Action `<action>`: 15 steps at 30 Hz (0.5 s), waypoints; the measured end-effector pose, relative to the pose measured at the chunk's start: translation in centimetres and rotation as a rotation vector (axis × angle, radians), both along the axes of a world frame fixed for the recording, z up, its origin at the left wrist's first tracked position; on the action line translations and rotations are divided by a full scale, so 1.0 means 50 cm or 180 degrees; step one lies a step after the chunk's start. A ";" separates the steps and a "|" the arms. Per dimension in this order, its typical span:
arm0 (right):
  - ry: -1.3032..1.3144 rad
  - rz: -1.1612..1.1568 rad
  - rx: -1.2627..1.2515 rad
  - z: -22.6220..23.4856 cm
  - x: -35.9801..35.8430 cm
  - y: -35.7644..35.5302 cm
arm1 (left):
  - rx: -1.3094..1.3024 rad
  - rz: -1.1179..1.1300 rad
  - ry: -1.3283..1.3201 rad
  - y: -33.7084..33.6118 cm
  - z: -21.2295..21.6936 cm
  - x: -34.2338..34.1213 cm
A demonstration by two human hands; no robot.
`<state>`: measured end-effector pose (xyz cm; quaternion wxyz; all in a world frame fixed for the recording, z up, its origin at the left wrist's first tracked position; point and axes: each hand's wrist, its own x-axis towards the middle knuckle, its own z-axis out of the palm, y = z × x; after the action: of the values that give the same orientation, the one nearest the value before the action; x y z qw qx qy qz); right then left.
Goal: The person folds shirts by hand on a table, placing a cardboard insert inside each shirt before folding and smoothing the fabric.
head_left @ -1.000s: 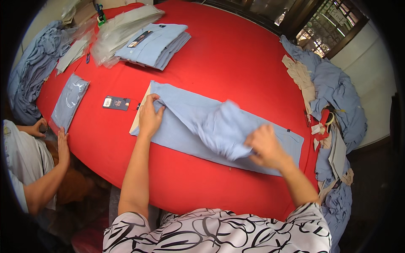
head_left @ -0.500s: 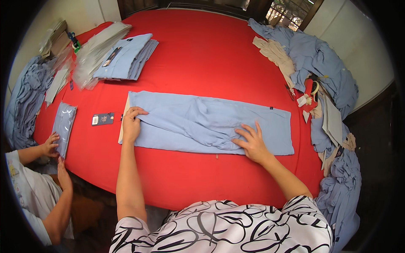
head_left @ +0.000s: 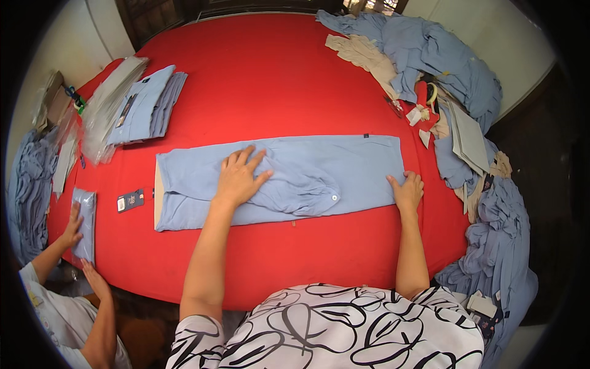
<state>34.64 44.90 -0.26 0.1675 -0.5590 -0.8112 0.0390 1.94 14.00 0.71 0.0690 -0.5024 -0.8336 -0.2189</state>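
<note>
A long folded light-blue shirt (head_left: pixel 362 172) lies across the red table in front of me, with a beige board edge showing at its left end. A white button shows on the bunched cloth near its middle. My left hand (head_left: pixel 241 177) rests flat on the shirt's left half, fingers spread. At the shirt's right end is my right hand (head_left: pixel 407 192), thumb on the cloth edge and apart from the fingers, which bend just beyond it. A dark hang tag (head_left: pixel 131 201) lies left of the shirt.
Folded blue shirts (head_left: pixel 144 107) are stacked at the far left beside clear plastic sleeves (head_left: pixel 114 101). A person's hands (head_left: pixel 74 226) touch a bagged blue garment (head_left: pixel 85 227) at left. Heaped blue clothes (head_left: pixel 436 52), grey boards (head_left: pixel 468 138) and a tape roll (head_left: pixel 432 93) line the right side.
My left hand has moved from the shirt's left end onto its left half. My right hand has gone right, to the end edge. The bunched cloth lies flatter, and a button shows.
</note>
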 end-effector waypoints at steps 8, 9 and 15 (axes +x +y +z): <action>0.0606 0.0074 -0.0763 0.018 0.023 0.035 | 0.0227 0.0798 0.0732 0.032 -0.007 0.053; 0.1144 0.0266 -0.1102 0.028 0.018 0.033 | 0.0334 0.0399 0.0499 0.029 -0.001 0.061; 0.1554 0.1768 -0.1288 0.147 -0.077 -0.014 | 0.0261 -0.0035 0.0278 0.030 -0.038 0.108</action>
<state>30.77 44.22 7.11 0.2247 -0.3150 -0.8435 0.3725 7.37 15.51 -1.20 0.1246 -0.5127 -0.8174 -0.2312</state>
